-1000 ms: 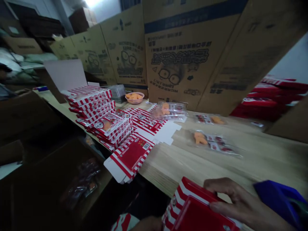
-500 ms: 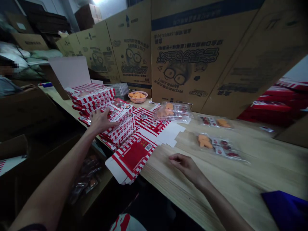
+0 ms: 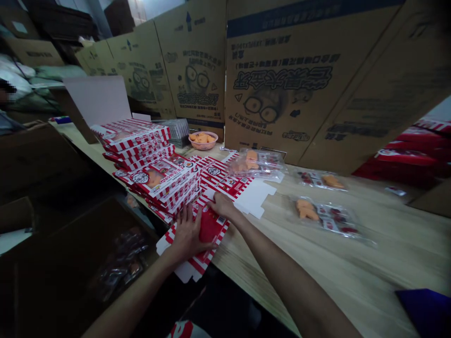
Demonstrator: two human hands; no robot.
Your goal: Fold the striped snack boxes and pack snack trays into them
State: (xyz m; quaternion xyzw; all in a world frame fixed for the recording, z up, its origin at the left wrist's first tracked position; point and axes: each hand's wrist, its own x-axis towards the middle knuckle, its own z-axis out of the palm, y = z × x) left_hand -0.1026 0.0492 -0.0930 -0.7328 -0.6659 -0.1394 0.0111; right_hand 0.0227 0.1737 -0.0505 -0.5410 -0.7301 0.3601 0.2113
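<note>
Red-and-white striped card lay under both hands in the head view: a flat, unfolded carton [image 3: 210, 227] at the near edge of the wooden table [image 3: 282, 263], one end jutting past it. The left hand [image 3: 187, 238] was spread on its red panel, fingers apart and gripping nothing. The right hand [image 3: 223, 206] had its fingers curled at the carton's far side — whether they pinched the card could not be told. Just beyond the left hand rose a front stack of striped boxes [image 3: 176, 185], the top one showing an orange piece through its window. Behind it stood a rear stack of striped boxes [image 3: 141, 141], with a pale raised flap [image 3: 100, 98] upright at its back. Near these, clear plastic trays [image 3: 178, 134] sat beside a pink basket [image 3: 202, 146] heaped with orange pieces [image 3: 200, 137]. Clear bags [image 3: 260, 164] lay piled beyond the right hand; farther right, two single packets [image 3: 334, 220] each held orange pieces next to small red-and-white sachets. Below the table, on the left, a dark open box [image 3: 52, 263] contained more clear packets [image 3: 123, 258] — their contents too dim to make out. Tall brown cartons [image 3: 268, 94] walled off the table's back.
</note>
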